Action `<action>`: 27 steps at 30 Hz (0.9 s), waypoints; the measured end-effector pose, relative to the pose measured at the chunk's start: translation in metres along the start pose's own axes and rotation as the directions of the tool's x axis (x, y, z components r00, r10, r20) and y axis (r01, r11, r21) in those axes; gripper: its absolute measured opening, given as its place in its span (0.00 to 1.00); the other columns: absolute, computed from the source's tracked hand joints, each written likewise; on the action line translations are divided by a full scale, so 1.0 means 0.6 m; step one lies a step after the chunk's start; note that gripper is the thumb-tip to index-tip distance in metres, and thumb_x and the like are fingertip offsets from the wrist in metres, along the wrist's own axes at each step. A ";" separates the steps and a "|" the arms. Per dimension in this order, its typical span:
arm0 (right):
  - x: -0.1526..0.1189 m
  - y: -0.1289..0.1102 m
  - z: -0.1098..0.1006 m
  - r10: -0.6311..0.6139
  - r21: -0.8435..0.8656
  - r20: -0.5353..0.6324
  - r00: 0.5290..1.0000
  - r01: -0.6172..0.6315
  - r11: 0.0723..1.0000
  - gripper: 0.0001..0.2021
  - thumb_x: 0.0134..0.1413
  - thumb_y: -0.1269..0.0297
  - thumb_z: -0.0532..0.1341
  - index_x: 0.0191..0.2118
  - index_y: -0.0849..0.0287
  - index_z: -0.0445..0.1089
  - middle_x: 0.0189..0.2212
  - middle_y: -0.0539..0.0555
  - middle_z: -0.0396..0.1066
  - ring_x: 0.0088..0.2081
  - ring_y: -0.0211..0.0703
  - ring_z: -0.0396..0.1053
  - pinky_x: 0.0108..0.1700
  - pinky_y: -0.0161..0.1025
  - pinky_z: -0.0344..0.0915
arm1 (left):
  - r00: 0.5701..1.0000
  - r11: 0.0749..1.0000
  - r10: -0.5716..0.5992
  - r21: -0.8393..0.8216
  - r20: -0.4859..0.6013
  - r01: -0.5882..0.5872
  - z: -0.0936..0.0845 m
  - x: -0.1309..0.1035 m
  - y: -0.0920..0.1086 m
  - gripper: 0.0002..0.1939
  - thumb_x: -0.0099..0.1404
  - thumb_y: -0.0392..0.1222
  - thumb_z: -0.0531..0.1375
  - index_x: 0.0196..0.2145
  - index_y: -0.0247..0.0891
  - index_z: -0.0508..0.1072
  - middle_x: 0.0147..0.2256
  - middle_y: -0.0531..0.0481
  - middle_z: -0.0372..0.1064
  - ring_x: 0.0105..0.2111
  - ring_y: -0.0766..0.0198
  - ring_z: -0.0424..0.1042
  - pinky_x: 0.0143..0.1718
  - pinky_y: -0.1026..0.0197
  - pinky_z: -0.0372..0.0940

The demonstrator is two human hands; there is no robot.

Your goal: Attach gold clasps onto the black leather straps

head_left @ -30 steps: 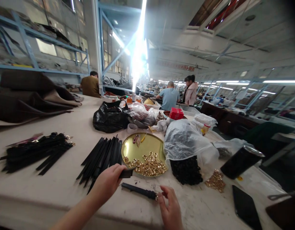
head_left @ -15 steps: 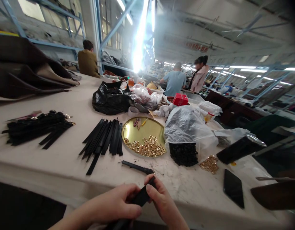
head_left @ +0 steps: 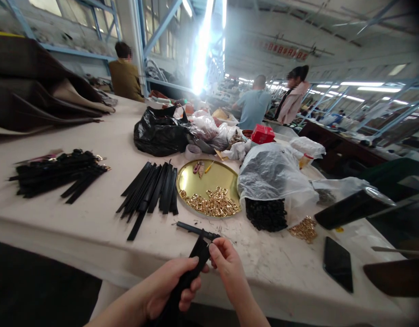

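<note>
Fingers of the left hand [head_left: 177,279] grip a black strap [head_left: 192,268]; the right hand's [head_left: 226,256] pinch its upper end, near the counter's [head_left: 155,254] edge.

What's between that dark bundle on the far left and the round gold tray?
A spread of black strips lies on the table between the dark bundle and the tray, as the head view shows.
</note>
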State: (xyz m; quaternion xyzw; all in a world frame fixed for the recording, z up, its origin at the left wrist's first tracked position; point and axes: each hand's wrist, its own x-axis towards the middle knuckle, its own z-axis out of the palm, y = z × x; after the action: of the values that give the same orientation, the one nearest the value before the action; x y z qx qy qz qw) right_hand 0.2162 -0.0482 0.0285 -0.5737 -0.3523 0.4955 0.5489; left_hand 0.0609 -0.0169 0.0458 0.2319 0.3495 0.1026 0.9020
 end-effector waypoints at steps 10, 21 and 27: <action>0.005 -0.002 0.006 0.077 -0.009 0.008 0.997 -0.077 0.997 0.08 0.46 0.61 0.56 0.32 0.58 0.60 0.17 0.42 0.56 0.18 0.31 0.54 0.21 0.30 0.53 | 0.989 1.000 0.005 -0.026 -0.145 -0.008 0.005 0.010 -0.001 0.12 0.49 0.41 0.60 0.30 0.33 0.66 0.21 0.54 0.66 0.14 0.75 0.59 0.12 0.74 0.54; 0.154 -0.027 -0.272 -0.466 -0.966 -0.134 0.874 -0.010 0.258 0.13 0.51 0.68 0.52 0.42 0.64 0.66 0.38 0.63 0.66 0.38 0.50 0.66 0.39 0.43 0.60 | 0.927 0.961 0.197 0.251 -0.318 -0.118 0.009 0.024 0.006 0.10 0.52 0.44 0.57 0.24 0.33 0.68 0.13 0.55 0.63 0.12 0.74 0.56 0.13 0.73 0.50; 0.169 -0.011 -0.273 -0.418 -0.998 -0.055 0.907 -0.038 0.051 0.10 0.52 0.70 0.53 0.39 0.61 0.68 0.34 0.58 0.67 0.33 0.46 0.67 0.33 0.38 0.57 | 0.947 0.988 0.149 0.075 -0.285 -0.133 0.008 0.024 0.005 0.19 0.51 0.54 0.58 0.21 0.33 0.65 0.13 0.59 0.55 0.12 0.75 0.51 0.14 0.71 0.46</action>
State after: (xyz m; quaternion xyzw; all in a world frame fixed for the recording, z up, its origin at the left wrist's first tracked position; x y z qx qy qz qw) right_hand 0.3998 0.0031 0.0012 -0.8112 -0.5680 -0.0596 0.1255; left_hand 0.0749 -0.0108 0.0421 0.2635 0.4632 0.1902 0.8245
